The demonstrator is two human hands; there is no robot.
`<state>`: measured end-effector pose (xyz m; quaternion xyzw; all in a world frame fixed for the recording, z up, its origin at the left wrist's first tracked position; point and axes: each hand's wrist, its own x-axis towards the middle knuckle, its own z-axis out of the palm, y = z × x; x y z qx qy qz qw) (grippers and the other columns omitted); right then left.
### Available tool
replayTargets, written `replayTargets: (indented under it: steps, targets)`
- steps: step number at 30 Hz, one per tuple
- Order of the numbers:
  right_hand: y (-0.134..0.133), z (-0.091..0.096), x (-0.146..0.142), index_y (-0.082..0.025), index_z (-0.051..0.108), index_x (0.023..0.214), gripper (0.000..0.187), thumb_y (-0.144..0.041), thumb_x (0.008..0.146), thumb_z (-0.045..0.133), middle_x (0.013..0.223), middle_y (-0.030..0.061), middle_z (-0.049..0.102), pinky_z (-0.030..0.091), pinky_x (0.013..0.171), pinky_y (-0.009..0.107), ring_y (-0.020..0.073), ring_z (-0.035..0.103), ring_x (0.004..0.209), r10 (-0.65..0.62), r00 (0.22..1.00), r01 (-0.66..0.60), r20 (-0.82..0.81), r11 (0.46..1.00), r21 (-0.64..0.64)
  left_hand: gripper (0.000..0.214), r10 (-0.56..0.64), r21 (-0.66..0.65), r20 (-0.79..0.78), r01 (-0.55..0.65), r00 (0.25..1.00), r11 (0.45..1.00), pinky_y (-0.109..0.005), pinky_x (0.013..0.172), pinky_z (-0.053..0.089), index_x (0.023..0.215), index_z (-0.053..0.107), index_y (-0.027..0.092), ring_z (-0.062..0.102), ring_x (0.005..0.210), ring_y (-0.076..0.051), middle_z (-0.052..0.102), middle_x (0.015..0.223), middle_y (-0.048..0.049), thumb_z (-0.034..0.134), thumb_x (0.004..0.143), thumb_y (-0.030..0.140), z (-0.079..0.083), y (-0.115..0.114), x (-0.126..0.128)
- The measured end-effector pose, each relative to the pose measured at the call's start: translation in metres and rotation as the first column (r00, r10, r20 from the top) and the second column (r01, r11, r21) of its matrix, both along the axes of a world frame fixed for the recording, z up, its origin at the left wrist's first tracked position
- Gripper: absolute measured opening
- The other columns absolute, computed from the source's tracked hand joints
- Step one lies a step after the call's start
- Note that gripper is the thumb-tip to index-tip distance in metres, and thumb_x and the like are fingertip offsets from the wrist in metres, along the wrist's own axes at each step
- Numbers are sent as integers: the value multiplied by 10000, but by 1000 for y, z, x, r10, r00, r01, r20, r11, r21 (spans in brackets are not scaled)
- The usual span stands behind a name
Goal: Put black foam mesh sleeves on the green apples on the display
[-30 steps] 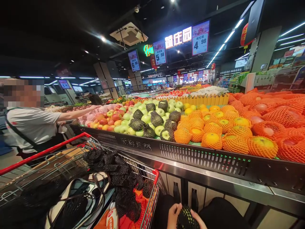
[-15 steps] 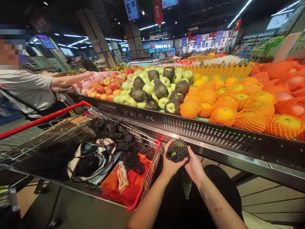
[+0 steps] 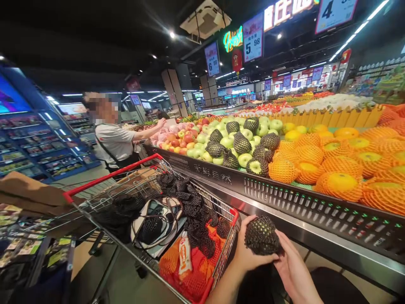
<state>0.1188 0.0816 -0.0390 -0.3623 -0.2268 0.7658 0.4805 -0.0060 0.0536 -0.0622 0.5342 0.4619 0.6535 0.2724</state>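
Observation:
Between my two hands is a green apple (image 3: 262,235) in a black foam net sleeve, held in front of the display's metal edge. My left hand (image 3: 245,249) wraps it from the left and below. On its right side, my right hand (image 3: 289,257) presses fingers against the net. Beyond them, green apples (image 3: 207,157) lie heaped in the display, several in black foam nets (image 3: 242,142). To the left stands a shopping cart (image 3: 234,219) with loose black foam nets (image 3: 193,194), orange and red nets (image 3: 198,270) and a white-and-orange packet (image 3: 184,255).
Netted oranges (image 3: 338,177) fill the display's right part; red apples (image 3: 186,137) lie further left. The display's black front panel (image 3: 209,175) runs diagonally past my hands. A person in a light shirt (image 3: 115,139) reaches over the fruit. A bag with cords (image 3: 158,219) lies in the cart.
The view has swung left, so cart, fruit and person appear further right. The apple in my hands has turned; the net's frayed opening and the green showing through it are no longer visible.

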Motion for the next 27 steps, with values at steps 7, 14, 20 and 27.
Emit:
replayTargets:
  steps: [7,14,20,27]
  targets:
    - [-2,-20,3,-269,737,912,433,-405,532,890,889,-21,796,532,534,207,169,718,721,9,997,-6,70,999,-52,1001,-8,16,170,5,985,1000,-469,1016,474,1267,408,189,612,1103,-311,595,1204,-138,898,459,518,-21,3,14]
    - [0,-8,4,-236,650,1041,520,-475,618,834,1004,39,742,554,858,362,246,686,963,-75,942,-9,327,968,250,897,186,41,215,-199,959,979,-440,973,492,1275,407,179,622,1067,-274,588,1196,-123,859,554,461,6,0,6]
    - [-20,45,-4,-226,471,1344,672,-343,748,757,1376,153,542,383,1108,555,318,517,1280,-461,751,-276,473,431,859,952,314,46,174,-326,933,944,-419,1050,440,1328,396,215,548,1220,-284,493,1360,-127,899,534,369,25,-7,-4]
    - [-25,55,-24,-249,336,1471,957,-474,675,819,1481,147,476,393,1130,520,331,449,1366,-523,595,-512,610,339,790,766,290,91,135,-303,948,949,-431,996,485,1323,438,219,585,1152,-277,556,1283,-116,796,668,394,29,-20,7]
